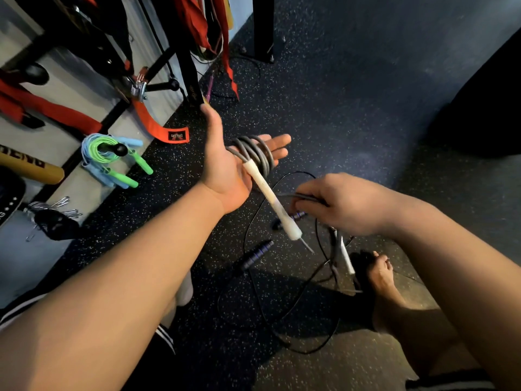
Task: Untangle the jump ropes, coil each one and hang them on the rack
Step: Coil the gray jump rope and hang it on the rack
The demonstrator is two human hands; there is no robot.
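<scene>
A grey jump rope [255, 152] is wound in several loops around the straight fingers of my left hand [225, 165], held out palm up. Its white handle [272, 198] hangs down from the palm. My right hand [341, 203] pinches the loose grey cord just right of that handle. The second white handle [346, 256] dangles below my right hand. A black jump rope [262, 306] with dark purple handles [256, 255] lies spread on the floor under my hands. Coiled green and blue jump ropes [112, 159] hang on a black rack peg [120, 149] at the left.
The black rack [158, 66] on the left wall carries red straps [45, 105] and an orange strap [163, 128]. Metal clips [50, 207] hang lower left. A black post [263, 29] stands at the top. My bare foot [380, 275] rests on the speckled floor [352, 94].
</scene>
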